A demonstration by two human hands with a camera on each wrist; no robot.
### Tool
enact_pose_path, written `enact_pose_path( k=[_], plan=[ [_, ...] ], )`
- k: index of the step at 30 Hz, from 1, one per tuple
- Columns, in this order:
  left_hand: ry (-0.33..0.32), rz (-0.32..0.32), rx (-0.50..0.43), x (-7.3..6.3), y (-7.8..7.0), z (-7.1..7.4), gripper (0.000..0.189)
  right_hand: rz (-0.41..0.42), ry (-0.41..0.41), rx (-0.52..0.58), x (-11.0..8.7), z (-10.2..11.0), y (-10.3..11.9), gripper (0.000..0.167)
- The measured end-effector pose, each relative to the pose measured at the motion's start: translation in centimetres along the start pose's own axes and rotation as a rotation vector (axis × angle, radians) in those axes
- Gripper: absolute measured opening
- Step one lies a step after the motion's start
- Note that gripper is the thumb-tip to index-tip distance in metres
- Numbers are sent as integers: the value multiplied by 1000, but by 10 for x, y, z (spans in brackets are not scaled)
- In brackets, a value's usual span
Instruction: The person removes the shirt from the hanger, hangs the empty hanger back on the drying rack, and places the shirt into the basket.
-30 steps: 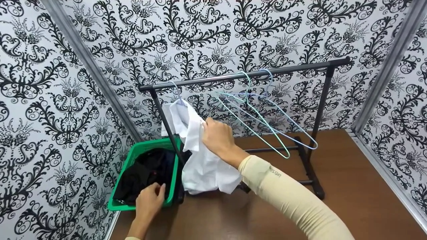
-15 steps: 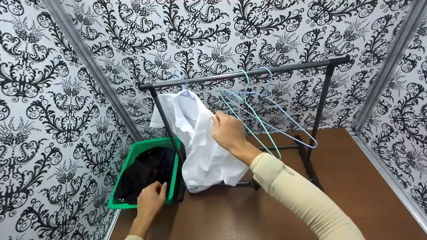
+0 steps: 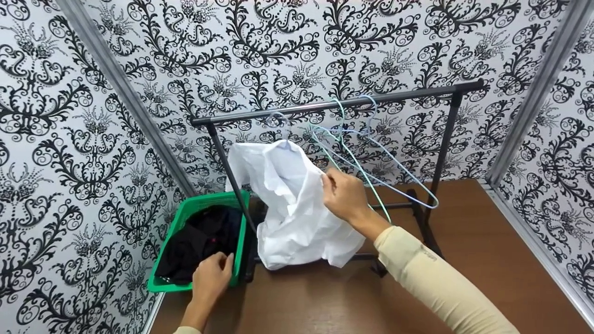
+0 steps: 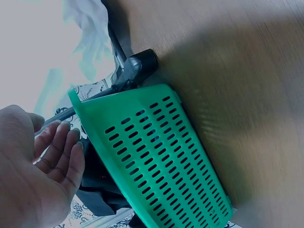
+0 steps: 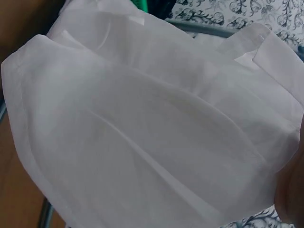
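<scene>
A white shirt (image 3: 301, 227) hangs on a pale hanger (image 3: 286, 134), whose hook overlaps the lower edge of the rail in the head view. At the shirt's shoulder, my right hand (image 3: 345, 192) pinches the cloth with curled fingers. The white cloth (image 5: 142, 133) fills most of the right wrist view, where only a dark edge of the hand shows. My left hand (image 3: 212, 276) hovers at the near rim of a green basket (image 3: 240, 257), fingers loosely curled and holding nothing. Inside the basket lie black clothes (image 3: 190, 246).
A black garment rack (image 3: 408, 95) stands on the brown table (image 3: 482, 260). From its rail hang a green hanger (image 3: 357, 162) and a blue hanger (image 3: 408, 171), right of the shirt. Patterned walls (image 3: 297, 46) enclose the back and sides.
My right hand has moved right with the shirt and its hanger, away from the rack's left post. The hook has shifted right and ended lower against the rail. My left hand has barely moved.
</scene>
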State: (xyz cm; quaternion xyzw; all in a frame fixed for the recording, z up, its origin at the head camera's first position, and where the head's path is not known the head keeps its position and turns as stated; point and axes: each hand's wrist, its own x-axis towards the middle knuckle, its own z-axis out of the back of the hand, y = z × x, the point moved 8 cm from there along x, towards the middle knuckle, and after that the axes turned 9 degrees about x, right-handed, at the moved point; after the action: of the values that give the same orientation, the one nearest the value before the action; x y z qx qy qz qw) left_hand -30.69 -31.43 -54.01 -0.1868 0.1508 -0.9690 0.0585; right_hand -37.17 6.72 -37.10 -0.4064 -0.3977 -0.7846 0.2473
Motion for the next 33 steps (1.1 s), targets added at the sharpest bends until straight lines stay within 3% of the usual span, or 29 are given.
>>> enact_pose_path(
  k=[8, 14, 21, 27, 33],
  plan=[
    [-44, -34, 14, 0, -1, 3, 28, 20, -15, 6, -24, 15, -27, 21],
    [-22, -28, -61, 2, -5, 3, 26, 40, 32, 3, -33, 17, -36, 16],
    [-7, -24, -124, 12, -21, 2, 21, 92, 71, 32, -39, 17, -40, 15],
    [-40, -28, -118, 18, -36, 6, 25, 119, 87, 32, -44, 21, -42, 15],
    [-23, 13, -147, 19, -44, 4, 27, 136, 87, 38, -49, 23, -43, 16]
  ],
)
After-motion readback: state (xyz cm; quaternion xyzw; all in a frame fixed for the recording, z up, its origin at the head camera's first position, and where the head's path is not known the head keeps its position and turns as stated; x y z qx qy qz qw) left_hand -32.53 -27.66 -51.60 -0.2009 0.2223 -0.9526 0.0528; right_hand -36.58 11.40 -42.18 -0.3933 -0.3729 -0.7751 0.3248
